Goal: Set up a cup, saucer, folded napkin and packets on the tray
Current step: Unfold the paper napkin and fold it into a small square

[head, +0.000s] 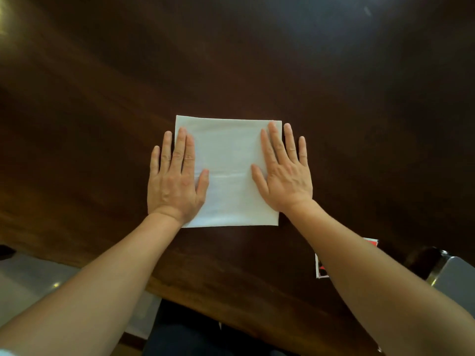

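Both hands, left hand (174,181) and right hand (285,176), press flat and open on the square napkin (228,170), one on each side edge.

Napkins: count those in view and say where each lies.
1. The napkin lies flat on the table, the left hand pressing its left edge and the right hand its right edge. No other shows.

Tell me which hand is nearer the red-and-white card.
Right. The right hand rests on the napkin beyond the card; the left hand rests on the napkin's opposite side, farther off.
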`<action>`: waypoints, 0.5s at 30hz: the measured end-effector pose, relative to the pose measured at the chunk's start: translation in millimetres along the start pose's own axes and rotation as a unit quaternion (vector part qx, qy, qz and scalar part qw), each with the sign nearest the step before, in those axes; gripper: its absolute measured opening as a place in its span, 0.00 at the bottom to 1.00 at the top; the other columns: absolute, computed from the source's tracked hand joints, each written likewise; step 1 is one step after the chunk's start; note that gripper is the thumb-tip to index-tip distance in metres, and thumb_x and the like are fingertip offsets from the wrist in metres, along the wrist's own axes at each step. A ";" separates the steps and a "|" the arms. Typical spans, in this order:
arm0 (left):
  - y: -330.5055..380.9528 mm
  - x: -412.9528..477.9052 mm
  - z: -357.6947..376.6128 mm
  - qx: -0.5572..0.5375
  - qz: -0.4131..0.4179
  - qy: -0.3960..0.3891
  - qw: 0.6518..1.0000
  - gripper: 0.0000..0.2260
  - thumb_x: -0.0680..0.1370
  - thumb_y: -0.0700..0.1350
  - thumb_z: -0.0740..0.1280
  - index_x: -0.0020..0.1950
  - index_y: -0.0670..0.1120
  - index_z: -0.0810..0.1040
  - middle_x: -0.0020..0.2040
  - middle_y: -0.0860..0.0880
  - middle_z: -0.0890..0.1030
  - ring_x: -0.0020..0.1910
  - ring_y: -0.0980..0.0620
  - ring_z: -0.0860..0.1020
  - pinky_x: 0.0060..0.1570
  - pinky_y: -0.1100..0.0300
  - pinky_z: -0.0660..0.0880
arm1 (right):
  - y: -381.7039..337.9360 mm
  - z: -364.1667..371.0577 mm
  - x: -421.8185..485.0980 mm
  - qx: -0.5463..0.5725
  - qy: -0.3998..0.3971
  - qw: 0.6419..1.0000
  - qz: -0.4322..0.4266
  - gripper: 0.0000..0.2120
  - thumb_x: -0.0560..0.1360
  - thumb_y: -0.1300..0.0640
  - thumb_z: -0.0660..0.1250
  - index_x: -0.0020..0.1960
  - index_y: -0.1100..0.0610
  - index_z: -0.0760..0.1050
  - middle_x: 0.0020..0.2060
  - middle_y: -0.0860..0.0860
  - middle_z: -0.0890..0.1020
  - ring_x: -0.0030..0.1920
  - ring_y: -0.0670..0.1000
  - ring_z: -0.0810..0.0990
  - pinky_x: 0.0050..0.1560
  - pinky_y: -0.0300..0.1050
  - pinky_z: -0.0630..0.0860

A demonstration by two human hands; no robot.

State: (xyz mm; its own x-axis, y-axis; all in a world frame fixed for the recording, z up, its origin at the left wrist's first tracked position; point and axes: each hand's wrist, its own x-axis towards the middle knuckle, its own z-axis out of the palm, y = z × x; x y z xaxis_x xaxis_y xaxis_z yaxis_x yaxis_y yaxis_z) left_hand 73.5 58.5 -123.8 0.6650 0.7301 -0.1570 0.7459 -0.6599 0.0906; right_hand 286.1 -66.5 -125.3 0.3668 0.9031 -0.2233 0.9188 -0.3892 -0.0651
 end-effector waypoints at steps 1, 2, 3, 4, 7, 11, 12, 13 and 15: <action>0.1 -0.1 0.1 -0.001 0.000 0.003 1.000 0.33 0.83 0.60 0.46 0.83 0.44 0.47 0.84 0.45 0.48 0.82 0.43 0.47 0.80 0.44 0.48 | 2.6 0.6 -0.9 0.000 0.003 1.000 0.003 0.35 0.81 0.37 0.43 0.82 0.54 0.43 0.81 0.51 0.45 0.80 0.57 0.40 0.78 0.61 0.42; 0.0 0.0 0.8 -0.002 0.000 0.007 1.000 0.33 0.83 0.60 0.46 0.83 0.44 0.47 0.84 0.45 0.48 0.82 0.43 0.47 0.80 0.44 0.48 | 3.1 1.4 -1.0 0.000 0.008 1.000 0.005 0.35 0.81 0.37 0.43 0.82 0.54 0.43 0.81 0.52 0.45 0.80 0.57 0.41 0.78 0.61 0.42; -0.1 0.3 1.7 -0.003 0.002 0.010 1.000 0.33 0.83 0.60 0.46 0.83 0.44 0.46 0.84 0.45 0.48 0.82 0.43 0.47 0.80 0.44 0.49 | 2.3 2.3 -0.6 0.001 0.012 1.000 0.007 0.35 0.81 0.37 0.43 0.82 0.54 0.43 0.81 0.52 0.45 0.80 0.57 0.41 0.78 0.61 0.43; -0.1 0.6 2.6 -0.003 0.002 0.012 1.000 0.33 0.83 0.60 0.46 0.83 0.44 0.46 0.84 0.45 0.49 0.82 0.43 0.47 0.80 0.44 0.49 | 1.4 2.3 0.0 0.001 0.014 1.000 0.009 0.35 0.81 0.36 0.42 0.82 0.54 0.43 0.81 0.53 0.45 0.80 0.57 0.41 0.78 0.61 0.44; -0.4 -0.1 4.5 0.001 0.002 0.016 1.000 0.34 0.82 0.61 0.47 0.83 0.44 0.45 0.84 0.44 0.48 0.82 0.43 0.46 0.80 0.45 0.47 | 0.3 2.2 0.4 0.005 0.013 1.000 0.018 0.36 0.80 0.35 0.42 0.82 0.53 0.42 0.81 0.56 0.45 0.80 0.58 0.42 0.78 0.61 0.45; -2.1 0.1 6.9 0.000 0.004 0.015 1.000 0.38 0.81 0.65 0.49 0.83 0.43 0.44 0.84 0.43 0.46 0.82 0.43 0.46 0.79 0.45 0.45 | -0.6 2.7 1.4 0.012 0.022 0.999 0.038 0.37 0.79 0.34 0.44 0.82 0.52 0.42 0.81 0.59 0.46 0.80 0.58 0.43 0.78 0.60 0.45; -2.2 0.5 7.0 0.002 0.007 0.012 1.000 0.38 0.81 0.65 0.49 0.83 0.43 0.44 0.84 0.43 0.46 0.82 0.43 0.46 0.79 0.45 0.45 | -0.9 2.7 1.5 0.011 0.024 0.999 0.039 0.38 0.79 0.34 0.44 0.82 0.53 0.42 0.81 0.59 0.46 0.80 0.58 0.43 0.78 0.60 0.45; -2.0 0.6 7.0 0.005 0.010 0.010 1.000 0.39 0.81 0.66 0.48 0.83 0.43 0.44 0.84 0.43 0.46 0.82 0.43 0.46 0.79 0.45 0.45 | -1.2 2.8 1.7 0.010 0.026 0.999 0.040 0.38 0.79 0.33 0.44 0.82 0.53 0.42 0.81 0.58 0.46 0.80 0.58 0.43 0.78 0.60 0.46; -1.8 1.6 6.9 0.008 0.011 0.010 1.000 0.39 0.80 0.66 0.48 0.83 0.42 0.45 0.84 0.43 0.46 0.82 0.43 0.45 0.78 0.46 0.44 | -1.7 2.2 2.3 0.009 0.027 0.999 0.041 0.38 0.79 0.34 0.44 0.82 0.53 0.42 0.81 0.59 0.46 0.80 0.58 0.44 0.78 0.60 0.46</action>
State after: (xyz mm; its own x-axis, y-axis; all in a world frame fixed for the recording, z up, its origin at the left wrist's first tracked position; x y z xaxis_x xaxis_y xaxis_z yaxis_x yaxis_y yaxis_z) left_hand 73.0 59.6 -131.0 0.6819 0.7190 -0.1347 0.7306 -0.6783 0.0781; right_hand 285.1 -64.1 -127.8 0.4483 0.8763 -0.1765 0.8828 -0.4650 -0.0662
